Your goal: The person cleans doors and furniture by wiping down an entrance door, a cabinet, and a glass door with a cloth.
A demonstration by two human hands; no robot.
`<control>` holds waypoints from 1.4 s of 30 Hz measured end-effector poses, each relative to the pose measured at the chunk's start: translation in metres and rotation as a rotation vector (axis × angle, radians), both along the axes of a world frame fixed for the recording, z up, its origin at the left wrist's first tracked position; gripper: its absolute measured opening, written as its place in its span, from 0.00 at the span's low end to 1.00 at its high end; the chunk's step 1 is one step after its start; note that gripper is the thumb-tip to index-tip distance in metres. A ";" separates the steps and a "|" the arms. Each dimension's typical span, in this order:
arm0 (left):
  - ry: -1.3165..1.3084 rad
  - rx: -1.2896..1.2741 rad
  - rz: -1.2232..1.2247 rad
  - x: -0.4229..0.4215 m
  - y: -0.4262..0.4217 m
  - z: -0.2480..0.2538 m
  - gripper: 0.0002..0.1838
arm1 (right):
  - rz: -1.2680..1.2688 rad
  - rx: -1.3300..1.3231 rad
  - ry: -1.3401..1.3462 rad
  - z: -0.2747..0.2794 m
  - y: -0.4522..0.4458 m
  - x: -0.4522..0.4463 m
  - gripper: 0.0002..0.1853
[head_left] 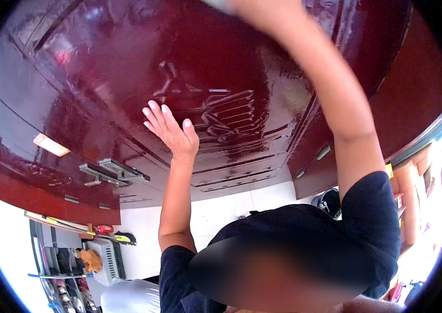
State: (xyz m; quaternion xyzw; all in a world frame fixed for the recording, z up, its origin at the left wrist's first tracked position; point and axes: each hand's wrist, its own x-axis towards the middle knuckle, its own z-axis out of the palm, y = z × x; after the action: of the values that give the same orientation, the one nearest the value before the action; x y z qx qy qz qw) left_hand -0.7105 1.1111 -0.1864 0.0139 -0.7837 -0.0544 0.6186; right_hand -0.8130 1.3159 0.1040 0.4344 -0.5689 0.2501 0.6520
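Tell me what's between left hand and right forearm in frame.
Head view: a ridged pattern on the red panel, beside the left hand, then more glossy panel toward the right forearm.

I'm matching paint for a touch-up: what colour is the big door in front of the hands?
The door is glossy dark red, seen in the head view.

Left grip [173, 133] flattened, thumb [189, 130] apart, right arm [343, 91] raised, right grip [265, 10] blurred, partly cropped

Right hand [259, 11] blurred, cut off at top
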 end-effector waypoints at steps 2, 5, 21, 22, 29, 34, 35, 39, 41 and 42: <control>0.060 0.011 -0.123 0.010 -0.001 0.002 0.34 | -0.072 0.264 0.009 -0.066 -0.015 0.023 0.29; 0.065 0.023 -0.263 0.032 -0.004 0.002 0.31 | -0.079 0.561 -0.034 -0.198 -0.024 0.029 0.24; -0.374 0.790 0.032 0.197 0.086 -0.136 0.25 | 0.540 1.119 -0.395 -0.370 -0.012 0.035 0.31; -0.386 0.842 0.079 0.210 0.095 -0.141 0.25 | 0.593 1.171 -0.428 -0.375 -0.018 0.041 0.33; -0.399 1.187 0.471 0.315 0.183 -0.181 0.16 | 0.939 1.343 -0.524 -0.415 -0.085 0.086 0.33; -0.421 1.492 0.532 0.348 0.217 -0.191 0.17 | 1.173 1.287 -1.654 -0.439 -0.105 0.137 0.29; -0.434 1.516 0.504 0.348 0.212 -0.191 0.19 | 1.176 1.215 -1.994 -0.438 -0.107 0.148 0.29; -0.112 1.787 -0.013 0.342 0.136 -0.182 0.31 | 1.122 1.300 -2.396 -0.421 -0.139 0.197 0.30; 0.077 1.873 -0.368 0.333 0.085 -0.179 0.38 | 1.281 1.339 -2.416 -0.418 -0.159 0.214 0.30; 0.160 1.983 -0.553 0.332 0.065 -0.190 0.44 | 1.288 1.342 -2.415 -0.418 -0.170 0.225 0.29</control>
State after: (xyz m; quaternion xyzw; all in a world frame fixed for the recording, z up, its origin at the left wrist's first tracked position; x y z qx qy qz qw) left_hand -0.3783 1.1762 -0.3769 0.3336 -0.3188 -0.8172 0.3455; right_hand -0.5885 1.1461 -0.3137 0.3491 -0.4693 0.3805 -0.7163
